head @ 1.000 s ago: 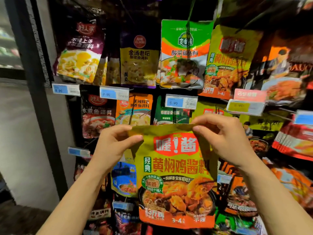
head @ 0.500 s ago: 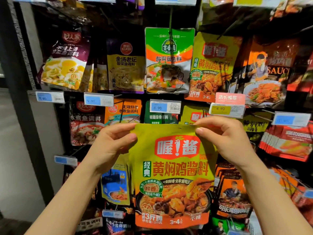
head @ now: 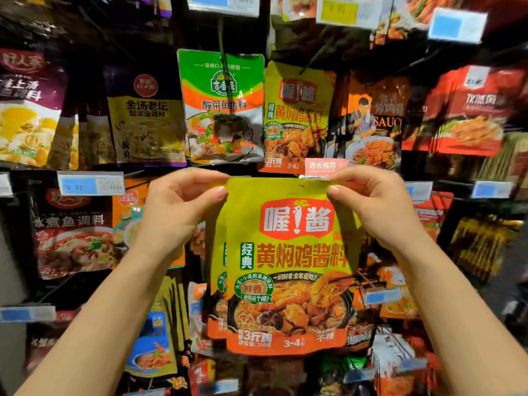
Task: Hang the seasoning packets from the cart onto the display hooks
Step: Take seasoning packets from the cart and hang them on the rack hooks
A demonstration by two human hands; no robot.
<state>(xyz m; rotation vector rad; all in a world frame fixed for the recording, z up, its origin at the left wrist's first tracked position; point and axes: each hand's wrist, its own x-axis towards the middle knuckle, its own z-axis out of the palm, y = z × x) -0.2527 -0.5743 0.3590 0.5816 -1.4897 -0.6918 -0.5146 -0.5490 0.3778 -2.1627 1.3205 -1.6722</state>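
I hold a yellow-green seasoning packet point(head: 288, 252) with a red logo and an orange bottom band upright in front of the display. My left hand point(head: 177, 212) pinches its top left corner and my right hand point(head: 371, 207) pinches its top right corner. A second packet edge shows behind it on the left. A matching yellow-green packet point(head: 297, 115) hangs on a hook just above, over a pink shelf label point(head: 325, 165). The packet's top edge sits right below that label. The hook itself is hidden.
Hanging packets crowd the rack: a green-and-orange one point(head: 223, 104) above left, a dark yellow one point(head: 145, 118), orange sauce packets point(head: 374, 121), red ones point(head: 468, 110) at right. Price tags point(head: 91, 184) jut out on rails. No cart is in view.
Both hands have lifted the packet higher, up to the pink label under the matching packet. The view has tilted upward and moved closer to the rack.
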